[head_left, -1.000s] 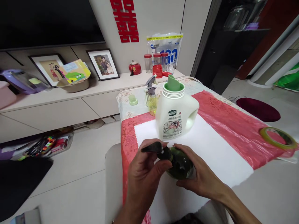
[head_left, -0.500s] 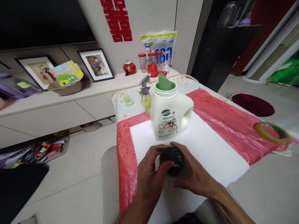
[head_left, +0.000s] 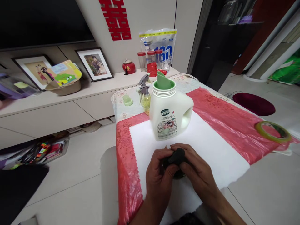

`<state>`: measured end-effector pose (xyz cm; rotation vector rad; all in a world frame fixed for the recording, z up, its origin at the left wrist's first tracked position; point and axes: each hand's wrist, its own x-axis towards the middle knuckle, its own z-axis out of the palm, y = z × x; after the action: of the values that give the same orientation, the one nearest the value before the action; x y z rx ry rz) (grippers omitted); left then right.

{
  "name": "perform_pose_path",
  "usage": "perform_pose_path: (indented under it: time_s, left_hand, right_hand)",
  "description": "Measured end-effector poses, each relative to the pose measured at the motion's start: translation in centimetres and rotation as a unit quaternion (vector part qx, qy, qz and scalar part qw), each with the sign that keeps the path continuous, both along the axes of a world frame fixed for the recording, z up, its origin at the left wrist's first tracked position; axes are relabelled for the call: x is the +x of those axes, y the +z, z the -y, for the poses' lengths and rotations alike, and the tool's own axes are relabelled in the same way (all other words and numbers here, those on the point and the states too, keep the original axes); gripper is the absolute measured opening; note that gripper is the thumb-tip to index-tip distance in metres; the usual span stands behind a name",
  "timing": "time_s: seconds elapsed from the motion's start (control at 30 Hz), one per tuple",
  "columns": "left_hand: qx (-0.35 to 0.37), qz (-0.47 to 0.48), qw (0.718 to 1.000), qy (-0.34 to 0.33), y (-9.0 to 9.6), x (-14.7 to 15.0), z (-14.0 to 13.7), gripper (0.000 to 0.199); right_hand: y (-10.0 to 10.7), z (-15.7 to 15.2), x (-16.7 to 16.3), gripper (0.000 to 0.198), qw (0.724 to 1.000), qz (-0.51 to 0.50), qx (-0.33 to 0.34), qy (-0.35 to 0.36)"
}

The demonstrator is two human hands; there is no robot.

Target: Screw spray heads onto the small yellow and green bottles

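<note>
- at the counter's (head_left: 234,125) near edge, on a white paper sheet (head_left: 211,150), both hands close around a small dark green bottle with a black pump top (head_left: 174,161).
- left hand (head_left: 159,178) has its grip clenched on the bottle's side; right hand (head_left: 199,175) has its grip pinching the pump top.
- just beyond stands an open white plastic detergent jug with a green spout (head_left: 170,109).
- step in hand, by appearance: working the pump top on the bottle's neck; the next move calls for a steady bottle and a firm twist.
</note>
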<state>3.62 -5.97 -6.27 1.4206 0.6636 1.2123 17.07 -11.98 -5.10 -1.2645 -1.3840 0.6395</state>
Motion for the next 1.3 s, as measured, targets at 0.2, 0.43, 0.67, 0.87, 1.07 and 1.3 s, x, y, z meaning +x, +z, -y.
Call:
perform_pose_path:
  time_s: [0.2,0.43,0.67,0.87,1.07,1.3]
  left_hand:
    - [0.047,-0.014,0.999,-0.02,-0.2,0.2,0.4,0.024]
    - [0.023,0.01,0.996,-0.081,-0.8,-0.2,0.5,0.027]
    - [0.087,-0.023,0.996,-0.011,-0.7,0.3,0.6,0.027]
    - [0.154,-0.007,0.988,0.01,-0.8,0.6,0.9,0.036]
    - [0.152,-0.024,0.988,0.02,-1.2,1.0,0.8,0.044]
    - [0.131,-0.014,0.991,0.001,-2.4,1.4,1.1,0.07]
  right_hand:
    - [0.2,-0.2,-0.6,0.025,0.992,-0.113,0.009,-0.05]
    - [-0.1,0.0,-0.7,0.03,0.992,-0.116,0.0,-0.043]
    - [-0.4,0.5,0.2,0.03,0.999,0.006,0.011,-0.049]
    - [-0.8,0.5,-0.8,0.026,0.991,-0.086,0.012,-0.104]
    - [0.0,0.7,0.1,0.035,0.999,-0.035,-0.02,-0.024]
    - [0.1,0.2,-0.7,0.024,0.99,-0.039,0.012,-0.133]
